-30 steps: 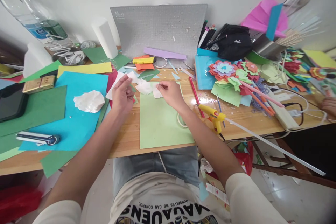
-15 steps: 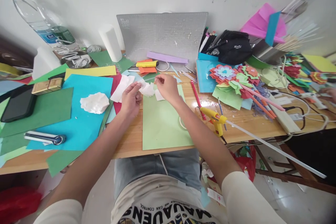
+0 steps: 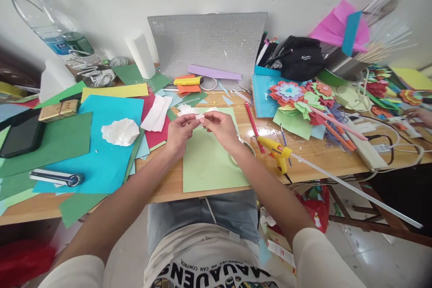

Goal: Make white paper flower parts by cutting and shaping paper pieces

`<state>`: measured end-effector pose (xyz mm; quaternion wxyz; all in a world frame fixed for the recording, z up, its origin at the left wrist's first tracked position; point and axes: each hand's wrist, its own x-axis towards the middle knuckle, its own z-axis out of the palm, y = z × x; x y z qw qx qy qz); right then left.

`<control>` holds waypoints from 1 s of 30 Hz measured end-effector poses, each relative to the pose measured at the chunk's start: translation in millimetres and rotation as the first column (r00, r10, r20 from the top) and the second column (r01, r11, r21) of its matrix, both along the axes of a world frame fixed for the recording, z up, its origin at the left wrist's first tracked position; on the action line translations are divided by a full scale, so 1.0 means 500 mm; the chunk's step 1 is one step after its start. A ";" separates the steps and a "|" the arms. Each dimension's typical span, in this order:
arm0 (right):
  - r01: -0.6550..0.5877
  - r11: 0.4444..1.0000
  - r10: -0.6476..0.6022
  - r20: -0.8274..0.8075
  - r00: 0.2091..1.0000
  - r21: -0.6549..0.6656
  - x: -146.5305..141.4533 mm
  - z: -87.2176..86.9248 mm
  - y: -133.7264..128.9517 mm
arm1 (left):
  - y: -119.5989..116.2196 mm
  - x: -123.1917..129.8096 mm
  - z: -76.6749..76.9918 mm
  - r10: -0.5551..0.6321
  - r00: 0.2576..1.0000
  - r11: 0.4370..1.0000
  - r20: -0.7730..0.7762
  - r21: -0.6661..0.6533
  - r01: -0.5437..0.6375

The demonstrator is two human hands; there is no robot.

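My left hand (image 3: 182, 132) and my right hand (image 3: 221, 129) meet above the top of a light green paper sheet (image 3: 212, 166). Between their fingertips is a small piece of white tissue paper (image 3: 200, 117), pinched from both sides. Just behind the hands lie loose white tissue scraps (image 3: 186, 109). Left of my left hand, a folded white tissue (image 3: 156, 113) rests on red paper. A crumpled tissue wad (image 3: 120, 132) sits on a blue sheet (image 3: 111, 168). A roll of tape (image 3: 249, 147) is partly hidden under my right forearm.
A yellow glue gun (image 3: 278, 153) with a long glue stick lies at the right, beside a red pencil (image 3: 254, 126). Paper flowers (image 3: 289, 92) stand behind it. A stapler (image 3: 56, 177) and phone (image 3: 23, 132) lie left. At the far right another person's hand (image 3: 420, 116) shows.
My hands have come together and slightly nearer to me, both now on one small tissue piece. The larger torn tissue held before now lies behind them.
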<state>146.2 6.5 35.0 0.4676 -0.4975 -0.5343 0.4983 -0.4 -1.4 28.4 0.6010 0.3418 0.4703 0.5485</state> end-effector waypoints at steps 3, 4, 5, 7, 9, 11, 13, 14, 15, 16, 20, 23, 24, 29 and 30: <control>0.026 1.000 -0.027 -0.052 0.998 -0.015 0.002 -0.013 -0.005 | -0.003 0.001 -0.004 -0.021 0.999 1.000 -0.025 0.006 0.022; 0.036 0.999 -0.037 -0.070 0.997 -0.014 0.003 -0.016 -0.006 | -0.003 0.001 -0.004 -0.028 0.999 1.000 -0.036 0.010 0.028; 0.042 0.999 -0.042 -0.085 0.995 -0.013 0.005 -0.020 -0.007 | -0.004 0.002 -0.005 -0.034 0.998 0.999 -0.048 0.014 0.035; 0.045 0.999 -0.046 -0.103 0.994 -0.014 0.008 -0.025 -0.007 | -0.005 0.002 -0.004 -0.043 0.996 0.999 -0.073 0.019 0.044; 0.036 0.999 -0.038 -0.108 0.993 -0.016 0.011 -0.028 -0.007 | -0.007 0.003 -0.004 -0.052 0.994 0.998 -0.094 0.028 0.055; 0.025 1.000 -0.026 -0.113 0.993 -0.010 0.014 -0.031 -0.006 | -0.009 0.004 -0.003 -0.057 0.992 0.997 -0.112 0.049 0.063; 0.016 1.000 -0.016 -0.104 0.994 -0.003 0.016 -0.032 -0.005 | -0.010 0.005 -0.003 -0.058 0.990 0.995 -0.128 0.073 0.067; 0.012 1.000 -0.012 -0.097 0.995 -0.001 0.016 -0.032 -0.005 | -0.011 0.006 -0.004 -0.056 0.989 0.994 -0.135 0.081 0.068; 0.012 1.000 -0.012 -0.089 0.996 0.002 0.017 -0.032 -0.005 | -0.011 0.006 -0.004 -0.054 0.989 0.994 -0.140 0.086 0.066; 0.019 1.000 -0.018 -0.082 0.996 0.007 0.017 -0.031 -0.006 | -0.010 0.007 -0.004 -0.047 0.988 0.994 -0.144 0.091 0.061; 0.052 0.997 -0.049 -0.059 0.997 0.057 0.019 -0.024 -0.009 | -0.009 0.007 -0.005 -0.015 0.987 0.993 -0.159 0.112 0.033; 0.028 0.997 -0.023 -0.072 0.997 0.071 0.020 -0.021 -0.011 | -0.008 0.007 -0.005 -0.021 0.985 0.992 -0.171 0.115 0.042; 0.019 0.997 -0.013 -0.086 0.996 0.069 0.020 -0.020 -0.012 | -0.008 0.006 -0.006 -0.023 0.985 0.992 -0.173 0.115 0.043; 0.017 0.999 -0.011 -0.122 0.992 0.045 0.021 -0.014 -0.016 | -0.007 0.006 -0.009 -0.016 0.985 0.991 -0.171 0.129 0.039; 0.017 0.999 -0.012 -0.112 0.994 0.038 0.021 -0.013 -0.017 | -0.006 0.006 -0.010 -0.017 0.985 0.991 -0.172 0.131 0.039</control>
